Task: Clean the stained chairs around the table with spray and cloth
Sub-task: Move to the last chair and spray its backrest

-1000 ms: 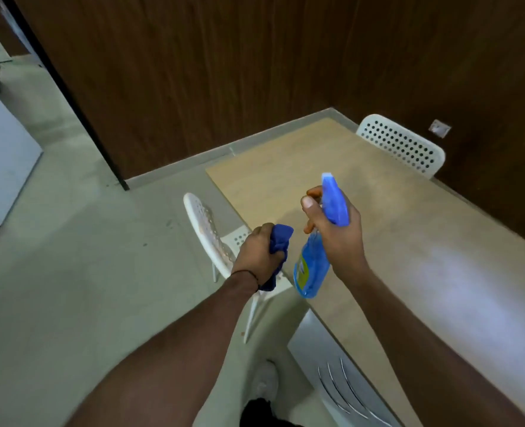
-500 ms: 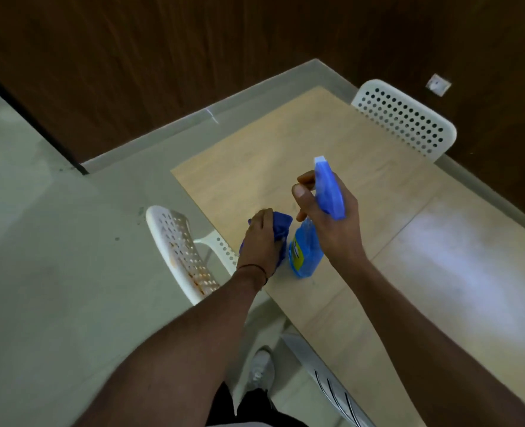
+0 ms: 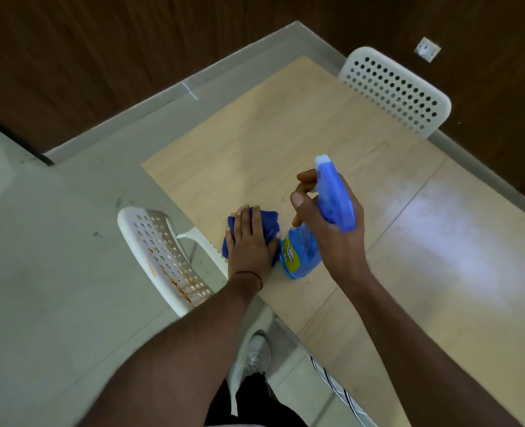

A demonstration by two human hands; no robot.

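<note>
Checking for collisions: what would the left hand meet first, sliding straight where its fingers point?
Nothing visible: the left hand, flat on the cloth, faces bare table, though depth is unclear.

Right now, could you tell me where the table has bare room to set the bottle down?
The table is bare between the cloth and the far white chair, and across the shiny stretch right of the right hand. It is crowded only at the left edge, where the left hand presses the cloth beside the spray bottle.
</note>
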